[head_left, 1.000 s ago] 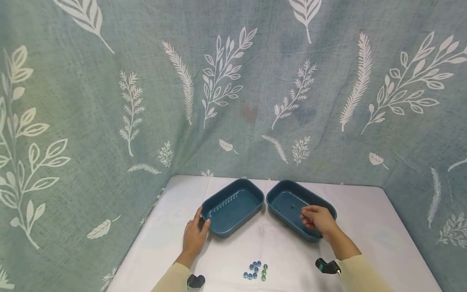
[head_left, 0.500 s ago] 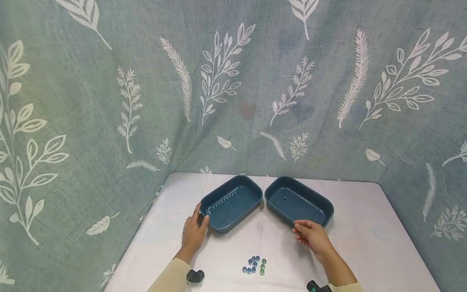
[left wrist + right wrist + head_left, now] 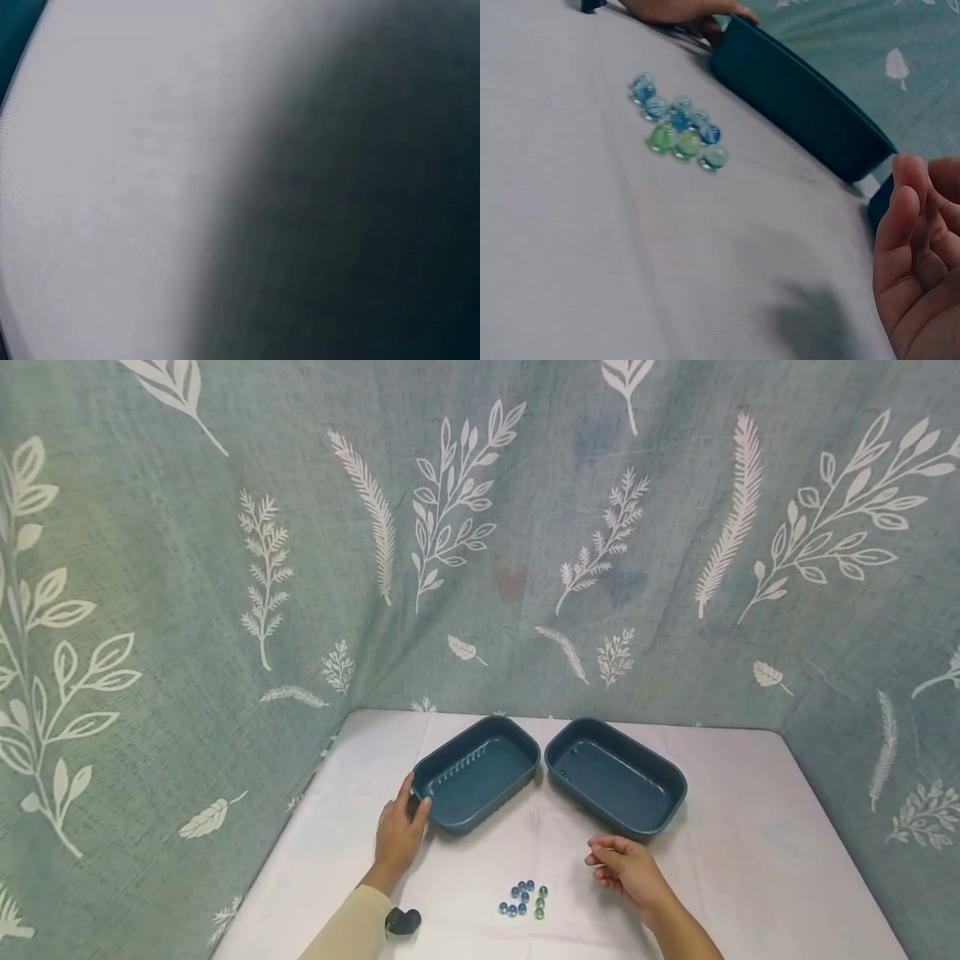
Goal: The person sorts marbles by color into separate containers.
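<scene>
My left hand [image 3: 400, 835] rests against the near left corner of the left dark blue tray [image 3: 457, 822], thumb and fingers fairly straight. My right hand [image 3: 626, 868] hovers over the cloth just in front of the right tray [image 3: 660, 827], its fingers loosely bent and nothing seen between them. On the cloth between both hands lies a cluster of glass marbles: several blue marbles [image 3: 524, 897] and 3 green marbles [image 3: 540, 902]. In the right wrist view the green marbles [image 3: 686, 145] form a row beside the blue ones. A few small marbles [image 3: 565, 774] sit inside the right tray's left end.
A white cloth [image 3: 750, 827] covers the table. Behind and at both sides hangs a green curtain [image 3: 525, 527] with a white leaf pattern. The left wrist view is mostly blurred cloth and a dark shape.
My right hand has pulled back from over the right tray toward the near cloth and marbles. A marble in that tray has rolled to its far left. My left hand stays put.
</scene>
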A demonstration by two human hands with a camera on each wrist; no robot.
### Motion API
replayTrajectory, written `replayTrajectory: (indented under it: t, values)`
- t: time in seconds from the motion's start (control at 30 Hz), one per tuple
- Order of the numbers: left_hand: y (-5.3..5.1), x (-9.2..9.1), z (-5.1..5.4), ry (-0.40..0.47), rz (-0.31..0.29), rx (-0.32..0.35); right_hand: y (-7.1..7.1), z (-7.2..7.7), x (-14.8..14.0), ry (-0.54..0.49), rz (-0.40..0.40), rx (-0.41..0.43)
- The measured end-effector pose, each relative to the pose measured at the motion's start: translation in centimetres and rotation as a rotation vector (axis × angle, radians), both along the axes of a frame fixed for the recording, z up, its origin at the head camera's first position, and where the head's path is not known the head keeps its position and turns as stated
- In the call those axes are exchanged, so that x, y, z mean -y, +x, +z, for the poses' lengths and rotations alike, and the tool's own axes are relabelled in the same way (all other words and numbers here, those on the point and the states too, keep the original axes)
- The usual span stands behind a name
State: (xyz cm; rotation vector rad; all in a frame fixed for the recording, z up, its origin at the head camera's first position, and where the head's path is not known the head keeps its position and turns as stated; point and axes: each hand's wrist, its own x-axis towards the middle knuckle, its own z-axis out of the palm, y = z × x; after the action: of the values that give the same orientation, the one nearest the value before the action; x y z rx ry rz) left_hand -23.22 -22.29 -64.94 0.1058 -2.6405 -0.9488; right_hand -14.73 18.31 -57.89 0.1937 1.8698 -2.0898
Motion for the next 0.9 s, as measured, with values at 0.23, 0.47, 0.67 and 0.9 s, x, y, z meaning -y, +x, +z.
replayTrajectory:
  t: [0.23,0.47,0.67,0.9]
  values:
    - [-0.2,0.0,0.1,0.001,0.001,-0.012,0.6,-1.1,1.2,0.005,0.022,0.018]
    - [-0.3,-0.2,0.5,0.001,-0.012,-0.024,1.0,-1.6,2.3,0.006,0.057,0.043]
    - [-0.1,-0.1,0.5,0.008,-0.019,0.001,1.7,-2.5,3.2,0.047,0.097,0.041]
    - [0.2,-0.2,0.5,0.008,0.002,-0.03,1.9,-3.6,4.3,0.121,0.129,0.033]
